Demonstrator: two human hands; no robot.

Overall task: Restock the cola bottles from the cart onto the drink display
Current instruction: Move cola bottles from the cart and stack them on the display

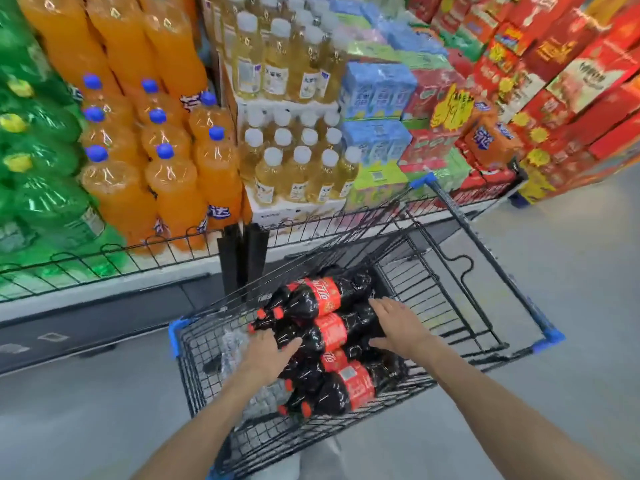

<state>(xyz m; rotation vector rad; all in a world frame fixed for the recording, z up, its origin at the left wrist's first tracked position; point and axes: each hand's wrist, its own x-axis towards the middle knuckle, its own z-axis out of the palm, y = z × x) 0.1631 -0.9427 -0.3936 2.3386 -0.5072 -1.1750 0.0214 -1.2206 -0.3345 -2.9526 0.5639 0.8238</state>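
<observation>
Cola bottles (329,341): large dark plastic bottles with red labels and red caps, lying on their sides in a pile inside the cart (450,271), necks pointing toward the left, glossy curved walls catching highlights; lying flat is probably keeping them from rolling or toppling in the basket. Left hand (268,353): reaching into the basket, fingers resting over the shoulder of a middle bottle near its neck, appearing to be closing on it, though a full grip is not showing. Right hand (398,325): fingers straight and spread, lying against the base end of the same pile, holding nothing; the pairing of neck end and base end is suggesting a two-handed lift of a heavy bottle. Cart: dark wire mesh with blue corner guards, standing just beside the drink display (138,258), whose low wire fence is edging the shelf. Orange soda bottles (166,181): smooth, blue-capped, standing upright in rows. Green bottles (38,140): blurred, at far left. Pale yellow drink bottles (294,168): white-capped, standing in trays. Red cartons (571,81): stacked at right. No cola slot is showing on the display.
</observation>
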